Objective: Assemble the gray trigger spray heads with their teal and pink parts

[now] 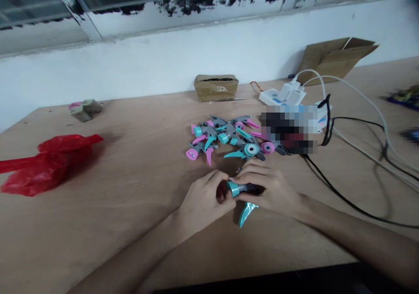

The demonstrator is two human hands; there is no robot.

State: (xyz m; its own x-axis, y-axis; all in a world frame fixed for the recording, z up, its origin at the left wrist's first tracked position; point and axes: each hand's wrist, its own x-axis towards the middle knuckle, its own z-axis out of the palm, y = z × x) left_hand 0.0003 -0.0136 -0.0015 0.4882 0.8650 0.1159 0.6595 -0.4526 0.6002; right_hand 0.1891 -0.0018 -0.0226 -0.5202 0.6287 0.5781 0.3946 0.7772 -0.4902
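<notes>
A grey and teal trigger spray head (233, 188) is held just above the table near its front. My right hand (273, 184) is wrapped around its grey body, and the teal trigger hangs out below the fingers. At the teal cap end, my left hand (204, 196) is closed with thumb and fingertips pinching the cap. Parts of the body are hidden behind my fingers. Beyond the hands lies a loose pile of similar spray heads (223, 137), grey with pink or teal caps and triggers.
A red plastic bag (62, 158) lies at left, with small blocks (83, 111) behind it. Against the wall stand a small cardboard box (216, 89) and a larger open carton (330, 63). A white power strip (271, 97) with plugs and cables (347, 193) occupies the right.
</notes>
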